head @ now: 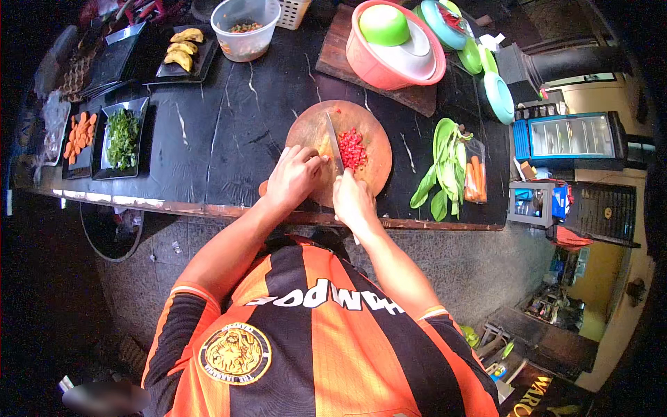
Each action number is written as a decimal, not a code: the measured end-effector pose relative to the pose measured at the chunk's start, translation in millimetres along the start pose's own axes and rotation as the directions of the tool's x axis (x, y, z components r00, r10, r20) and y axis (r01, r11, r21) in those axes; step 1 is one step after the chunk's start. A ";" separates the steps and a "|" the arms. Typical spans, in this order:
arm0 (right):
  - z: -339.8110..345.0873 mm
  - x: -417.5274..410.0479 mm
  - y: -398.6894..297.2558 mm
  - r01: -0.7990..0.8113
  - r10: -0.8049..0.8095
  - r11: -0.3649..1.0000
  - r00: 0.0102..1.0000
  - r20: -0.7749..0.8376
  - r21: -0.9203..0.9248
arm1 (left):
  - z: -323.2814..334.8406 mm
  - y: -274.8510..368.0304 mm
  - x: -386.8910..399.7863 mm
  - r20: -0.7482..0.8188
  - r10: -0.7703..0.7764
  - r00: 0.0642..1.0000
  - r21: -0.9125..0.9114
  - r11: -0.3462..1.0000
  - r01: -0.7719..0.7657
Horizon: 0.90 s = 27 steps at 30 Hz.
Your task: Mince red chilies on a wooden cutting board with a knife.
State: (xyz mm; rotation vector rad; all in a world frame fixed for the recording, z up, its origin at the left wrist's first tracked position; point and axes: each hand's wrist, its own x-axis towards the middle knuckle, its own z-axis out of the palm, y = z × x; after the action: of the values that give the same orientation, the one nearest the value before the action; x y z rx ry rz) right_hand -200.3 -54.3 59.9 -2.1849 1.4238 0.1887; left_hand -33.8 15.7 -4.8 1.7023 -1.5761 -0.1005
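A round wooden cutting board (376, 120) lies near the front edge of the table. My right hand (355, 200) grips a kitchen knife (334, 140) by its handle, with the blade pointing away from me over the board. Finely chopped red pieces, possibly chilli (352, 148), form a small pile just right of the blade. My left hand (296, 174) rests on the board's left side, its fingers curled close to the blade. Whether anything is pinched under those fingers is hidden. An orange-brown rounded end (263, 188), perhaps the board's handle, shows beside my left wrist.
Leafy greens (448, 161) and bagged carrots (475, 177) lie right. Trays of sliced carrot (81, 136) and chopped greens (122, 138) stand left. Behind are bananas (181, 49), a plastic tub (245, 39) and a pink basin (383, 75) on a wooden board (333, 49).
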 end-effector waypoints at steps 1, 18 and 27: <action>-4.9 -4.5 -2.1 -0.054 0.050 0.997 0.995 0.083 0.046 | -0.9 -0.3 -0.7 0.010 -0.006 1.000 -0.002 1.000 0.006; -4.5 -6.5 -19.2 0.030 -0.030 1.000 0.999 -0.011 -0.005 | -0.7 -1.2 2.9 0.014 0.009 1.000 0.004 1.000 -0.009; 2.4 20.0 -22.8 0.037 -0.037 0.999 0.998 -0.049 0.006 | -3.3 1.5 3.5 0.030 0.020 0.999 -0.041 0.999 -0.019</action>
State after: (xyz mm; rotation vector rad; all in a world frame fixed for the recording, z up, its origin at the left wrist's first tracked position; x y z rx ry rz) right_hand -171.0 -62.3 58.1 -2.2225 1.4068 0.1181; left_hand -32.4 14.4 -0.2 1.6603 -1.6024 -0.1489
